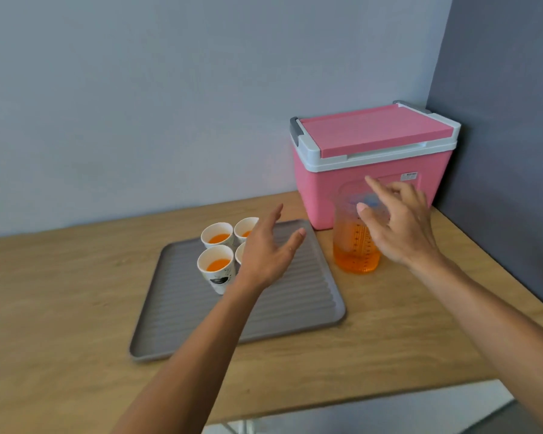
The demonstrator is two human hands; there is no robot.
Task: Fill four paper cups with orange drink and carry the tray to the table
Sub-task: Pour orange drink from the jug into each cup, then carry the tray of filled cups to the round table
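Observation:
A grey ribbed tray (295,311) lies on the wooden counter. Several white paper cups stand close together at its far left; the far cup (217,234) and the near cup (216,266) show orange drink inside. Another cup (244,228) and one more are partly hidden behind my left hand (268,253), which hovers over the tray with fingers spread and holds nothing. A clear jug (356,245), about half full of orange drink, stands upright right of the tray. My right hand (395,220) is open just in front of the jug's upper part, fingers straight, not gripping it.
A pink cooler box (373,158) with a white-rimmed lid stands shut in the back right corner, right behind the jug. A dark wall closes the right side. The counter's front edge (358,399) runs near the bottom of the view, with grey floor below.

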